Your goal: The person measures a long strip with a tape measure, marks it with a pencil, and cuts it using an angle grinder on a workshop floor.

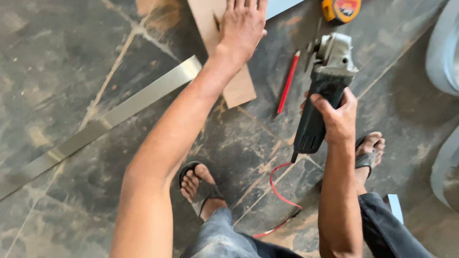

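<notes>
My left hand [243, 26] lies flat, fingers spread, on a light brown board [239, 88] that rests on the dark stone floor. My right hand [337, 114] grips the black body of an angle grinder [325, 81], whose grey metal head points away from me, just right of the board. A red cable [277, 188] runs from the grinder's rear down between my feet. A red pencil [288, 82] lies on the floor between the board and the grinder.
A long metal strip [103, 122] lies diagonally across the floor at left. A yellow tape measure [340, 9] sits at the top. My sandalled feet [196, 184] stand below. Pale curved objects [444, 48] line the right edge.
</notes>
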